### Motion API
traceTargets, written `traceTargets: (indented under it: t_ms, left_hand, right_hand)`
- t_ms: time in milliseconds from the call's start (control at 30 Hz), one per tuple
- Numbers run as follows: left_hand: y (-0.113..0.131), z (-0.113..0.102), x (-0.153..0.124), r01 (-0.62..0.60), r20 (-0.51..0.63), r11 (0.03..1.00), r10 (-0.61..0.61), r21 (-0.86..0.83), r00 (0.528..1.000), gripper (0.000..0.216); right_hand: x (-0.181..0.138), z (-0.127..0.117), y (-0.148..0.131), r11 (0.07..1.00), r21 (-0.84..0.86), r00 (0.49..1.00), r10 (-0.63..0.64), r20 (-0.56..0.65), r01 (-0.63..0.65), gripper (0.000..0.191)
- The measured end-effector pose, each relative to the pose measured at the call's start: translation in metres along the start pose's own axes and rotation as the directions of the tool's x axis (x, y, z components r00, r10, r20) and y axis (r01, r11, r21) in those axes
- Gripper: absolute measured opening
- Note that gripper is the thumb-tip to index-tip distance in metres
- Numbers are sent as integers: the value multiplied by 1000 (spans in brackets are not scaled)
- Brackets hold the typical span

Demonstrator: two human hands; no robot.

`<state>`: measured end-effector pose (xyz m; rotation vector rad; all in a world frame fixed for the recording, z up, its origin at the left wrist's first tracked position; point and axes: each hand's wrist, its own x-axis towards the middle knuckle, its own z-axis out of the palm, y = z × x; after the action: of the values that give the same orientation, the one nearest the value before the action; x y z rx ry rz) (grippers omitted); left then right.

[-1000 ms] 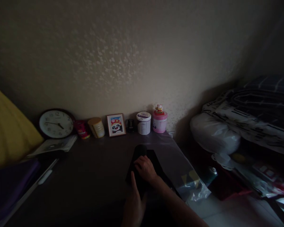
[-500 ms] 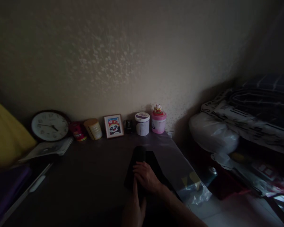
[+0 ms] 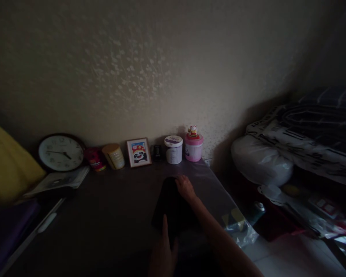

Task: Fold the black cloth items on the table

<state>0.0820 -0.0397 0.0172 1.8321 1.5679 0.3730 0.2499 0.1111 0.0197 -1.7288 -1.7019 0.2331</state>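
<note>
A dark folded cloth (image 3: 170, 206) lies on the dark tabletop (image 3: 109, 215) in dim light. My right hand (image 3: 185, 187) rests on its far end with fingers laid flat. At the cloth's near end my left hand (image 3: 163, 252) presses down, one finger stretched forward onto the fabric. Neither hand grips anything that I can make out.
Along the wall stand a round clock (image 3: 60, 152), a red tin (image 3: 95, 159), a yellow tin (image 3: 113, 156), a framed panda picture (image 3: 138, 152), a white tub (image 3: 173, 149) and a pink tub (image 3: 193, 146). A clear plastic bag (image 3: 233, 221) hangs over the table's right edge. Bedding (image 3: 302, 142) is piled at right.
My right hand has slid away from me along the cloth, from its middle to its far end. My left hand has stayed at the near end.
</note>
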Motion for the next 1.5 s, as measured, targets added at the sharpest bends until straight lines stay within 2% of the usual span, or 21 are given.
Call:
traceTargets:
  t_ms: [133,267,400,533,800,967,1200,1500]
  left_hand:
    - [-2,1,-1,-23,-12,1000,23,-13,1000,64]
    - [-3,1,-2,-32,-26,999,32,1,999,63]
    - [-3,1,-1,-38,-40,999,39,19,998,64]
    - [-1,0,-1,0,3,999,0,40,1000,66]
    - [1,-5,-5,-39,-7,999,39,-11,999,65]
    - [7,-12,-8,-9,27,1000,9,-16,1000,65]
    - [-2,-5,-2,-8,20,999,9,-44,1000,66]
    - [-2,-5,-1,-12,24,999,13,-35,1000,66]
  right_hand:
    - [-14,-24,35,970,11,970,244,-20,-243,31]
    - [-22,-36,48,945,78,947,311,82,-317,29]
    - [-21,-31,40,935,164,943,288,168,-314,28]
    - [-19,-24,33,930,210,943,256,214,-300,23]
    - [-13,-14,19,933,272,952,166,258,-236,19]
    - [-6,-8,7,944,262,957,133,258,-201,23]
    - [-8,-13,-7,954,257,950,70,305,-153,21]
    - [-13,-19,-15,947,309,935,-29,354,-88,31]
